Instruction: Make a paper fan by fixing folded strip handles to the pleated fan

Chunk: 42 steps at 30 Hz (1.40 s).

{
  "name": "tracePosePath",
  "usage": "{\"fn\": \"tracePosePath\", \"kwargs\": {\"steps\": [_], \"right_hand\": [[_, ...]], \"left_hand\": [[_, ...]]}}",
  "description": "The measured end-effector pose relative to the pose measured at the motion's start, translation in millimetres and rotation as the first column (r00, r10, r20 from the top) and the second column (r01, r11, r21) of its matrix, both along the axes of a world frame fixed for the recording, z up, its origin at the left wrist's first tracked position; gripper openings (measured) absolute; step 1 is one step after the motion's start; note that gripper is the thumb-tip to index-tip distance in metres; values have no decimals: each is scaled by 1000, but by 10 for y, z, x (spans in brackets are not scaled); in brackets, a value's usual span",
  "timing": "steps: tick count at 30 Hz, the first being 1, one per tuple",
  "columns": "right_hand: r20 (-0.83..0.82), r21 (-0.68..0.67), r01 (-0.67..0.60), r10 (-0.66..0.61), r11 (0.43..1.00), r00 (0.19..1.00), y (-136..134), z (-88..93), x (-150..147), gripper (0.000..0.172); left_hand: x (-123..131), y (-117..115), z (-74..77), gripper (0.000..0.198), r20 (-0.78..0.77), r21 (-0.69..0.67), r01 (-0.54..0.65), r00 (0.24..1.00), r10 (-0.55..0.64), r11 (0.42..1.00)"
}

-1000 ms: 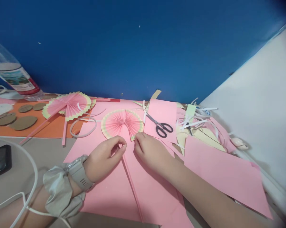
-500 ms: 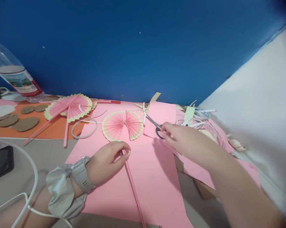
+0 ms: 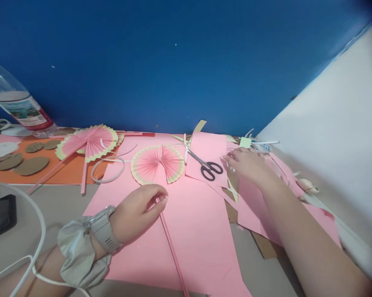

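Observation:
My left hand point(image 3: 141, 211) is closed in a pinch at the base of a pleated paper fan point(image 3: 148, 163), pink with a pale yellow-green rim. A narrow folded pink strip point(image 3: 173, 253) runs from under those fingers toward me. The fan is spread nearly round, with a gap at its lower right. My right hand point(image 3: 246, 163) hovers over or touches paper scraps at the right, fingers loosely apart and partly hidden. Just left of it, black-handled scissors point(image 3: 205, 165) lie on a pink paper piece point(image 3: 209, 143).
A second pleated fan point(image 3: 94, 144) with pink sticks lies on orange paper point(image 3: 60, 173) at left, beside cardboard discs point(image 3: 31, 166). Behind them leans a plastic bottle point(image 3: 28, 111). A phone point(image 3: 2, 216) and a white cable point(image 3: 41, 231) are at near left. A blue wall stands behind.
My right hand has let go of the scissors, leaving them on the pink paper, and has moved right to the scraps. My left hand keeps its pinch on the fan.

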State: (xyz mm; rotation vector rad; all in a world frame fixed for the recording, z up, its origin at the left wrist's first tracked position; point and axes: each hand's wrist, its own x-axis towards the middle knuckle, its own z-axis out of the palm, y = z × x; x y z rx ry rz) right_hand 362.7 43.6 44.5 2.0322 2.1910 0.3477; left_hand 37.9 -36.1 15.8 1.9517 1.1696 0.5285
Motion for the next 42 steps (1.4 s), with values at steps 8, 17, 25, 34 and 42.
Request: {"fn": "tracePosePath", "kwargs": {"steps": [8,17,25,34,42], "right_hand": [[-442,-26,47,-54,999,895,45,12,-140,26],[-694,214,355,-114,910,711,-60,371,-29,23],[-677,405,618,-234,673,698,-116,481,500,40],[-291,472,387,-274,792,917,-142,465,486,62],[-284,-88,245,-260,965,923,-146,449,276,37]], "left_hand": [[-23,-8,18,17,2,-8,12,1000,-12,1000],[-11,13,21,17,13,-12,11,1000,-11,1000],[-20,9,28,17,7,2,16,1000,-16,1000],[-22,2,2,15,-13,19,6,1000,-6,1000],[-32,26,-65,13,18,43,12,1000,-13,999]]}}
